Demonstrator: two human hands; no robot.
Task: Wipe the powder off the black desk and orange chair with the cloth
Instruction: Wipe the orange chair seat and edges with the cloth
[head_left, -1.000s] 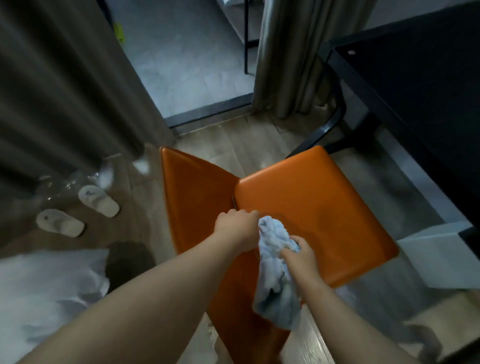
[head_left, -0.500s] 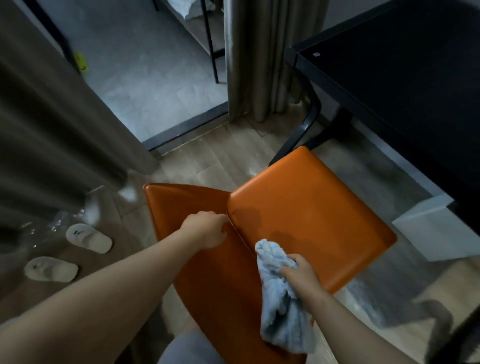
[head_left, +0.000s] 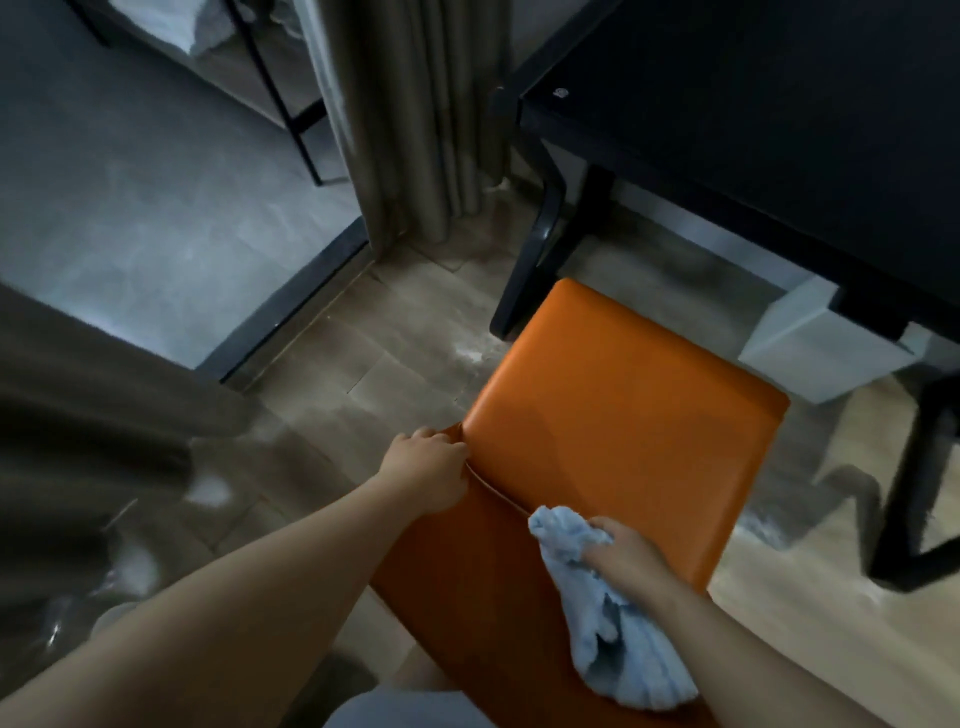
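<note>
The orange chair (head_left: 623, 415) stands below me, its seat toward the black desk (head_left: 779, 130) at the upper right. My left hand (head_left: 428, 475) grips the left end of the crease between seat and backrest. A crumpled light blue cloth (head_left: 613, 623) is held in my right hand (head_left: 621, 556), bunched end pressed at the seat's rear edge near the crease, the rest hanging over the backrest. White powder lies on the floor (head_left: 470, 356) just left of the seat's far corner.
A grey curtain (head_left: 415, 119) hangs beside the desk's left leg (head_left: 535, 244). A white box (head_left: 810, 338) sits under the desk at right. Another dark frame leg (head_left: 919, 493) stands right of the chair. A dark curtain (head_left: 78, 415) fills the left.
My left hand slid left along the crease, away from the cloth. My right hand kept the cloth near the seat's rear edge. The view swung toward the desk.
</note>
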